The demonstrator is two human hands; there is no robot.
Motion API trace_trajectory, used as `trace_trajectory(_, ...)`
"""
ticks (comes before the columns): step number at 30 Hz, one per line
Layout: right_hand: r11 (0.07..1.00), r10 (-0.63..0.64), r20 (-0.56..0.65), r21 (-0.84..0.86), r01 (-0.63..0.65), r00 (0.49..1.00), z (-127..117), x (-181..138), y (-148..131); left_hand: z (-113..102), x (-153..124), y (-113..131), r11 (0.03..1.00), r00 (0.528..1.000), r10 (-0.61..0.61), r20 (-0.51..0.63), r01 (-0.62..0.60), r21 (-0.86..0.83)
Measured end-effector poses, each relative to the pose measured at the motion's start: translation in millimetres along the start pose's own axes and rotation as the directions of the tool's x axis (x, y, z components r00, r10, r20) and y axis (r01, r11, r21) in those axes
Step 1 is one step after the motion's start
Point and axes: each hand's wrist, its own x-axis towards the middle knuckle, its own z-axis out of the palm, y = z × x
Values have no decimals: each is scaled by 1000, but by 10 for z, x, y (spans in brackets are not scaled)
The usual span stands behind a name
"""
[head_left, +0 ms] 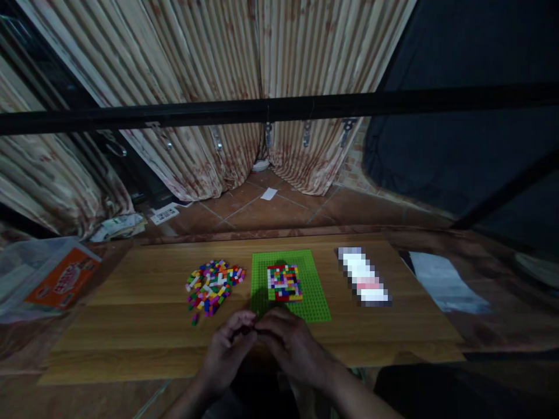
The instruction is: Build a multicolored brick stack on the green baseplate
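My left hand [229, 352] and my right hand [290, 343] meet over the near edge of the wooden board, fingertips pinched together. Whatever lies between them is too small and dark to make out. Just beyond my right hand is a green studded baseplate [317, 302], partly covered by my fingers at its near left corner. On it stands a square block of multicoloured toy bricks [283, 282]. A loose heap of small coloured bricks [213, 285] lies to the left of the baseplate, with one brick [194, 319] apart at its near side.
A phone [364, 276], its screen pixelated, lies right of the baseplate on the wooden board [140, 326]. At the far left is a clear plastic container [39, 285] with an orange label. Clear plastic packaging [445, 282] lies at the right. A dark bar [288, 109] crosses before the curtains.
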Motion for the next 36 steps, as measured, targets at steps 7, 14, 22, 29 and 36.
trace_trajectory(7, 998, 3, 16, -62, -2, 1000, 8, -4, 32, 3, -1, -9, 997, 999, 50, 15, -51, 61)
trace_trajectory(14, 962, -13, 96, -269, 38, 995, 8, -24, 88, -106, 91, -140, 886, 969, 242, -39, -205, 417)
trace_trajectory(22, 932, -42, 121, -353, 82, 992, 55, -24, 178, -88, 164, -231, 663, 884, 460, 77, -401, 632)
trace_trajectory(29, 927, -7, 119, -371, 51, 993, 32, -45, 213, -66, 179, -232, 634, 882, 457, 114, -414, 653)
trace_trajectory(36, 932, 52, 38, -360, -35, 998, -77, -90, 232, -68, 174, -224, 639, 887, 446, 114, -405, 654)
